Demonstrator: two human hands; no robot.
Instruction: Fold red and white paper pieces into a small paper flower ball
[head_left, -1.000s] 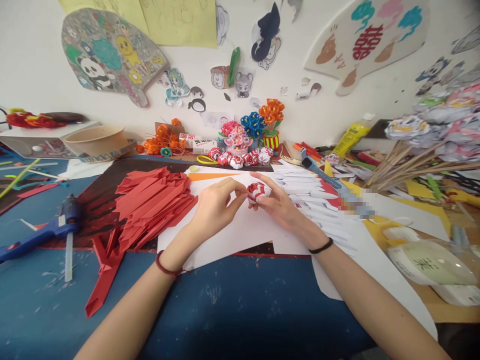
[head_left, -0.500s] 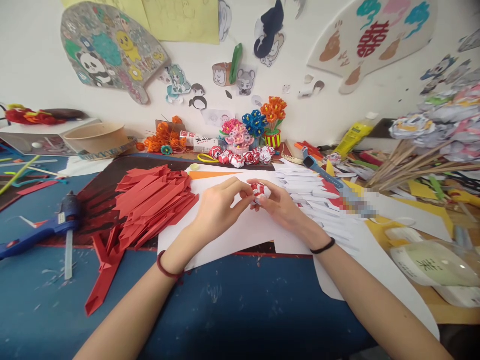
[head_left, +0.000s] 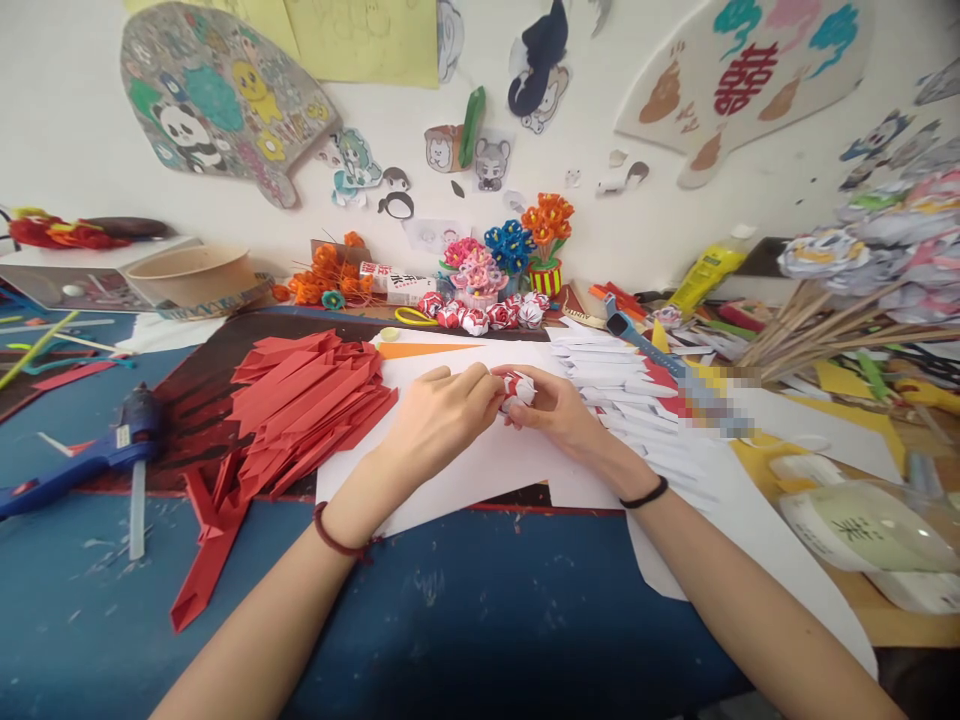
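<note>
Both my hands meet over a white sheet in the middle of the table. Between them is a small red and white paper flower. My left hand has its fingers curled and pinches the flower's left side. My right hand cups it from the right and below, fingers wrapped around it. A heap of folded red paper strips lies just left of my left hand. A stack of folded white strips lies just right of my right hand.
A blue glue gun lies at the left. Finished red and white paper flowers and small paper bouquets stand behind. A paper bowl is back left. Paper roses on sticks lean in from the right.
My hands have closed in on the paper flower. The left fingers have moved right against it, and the right fingers have curled more tightly round it.
</note>
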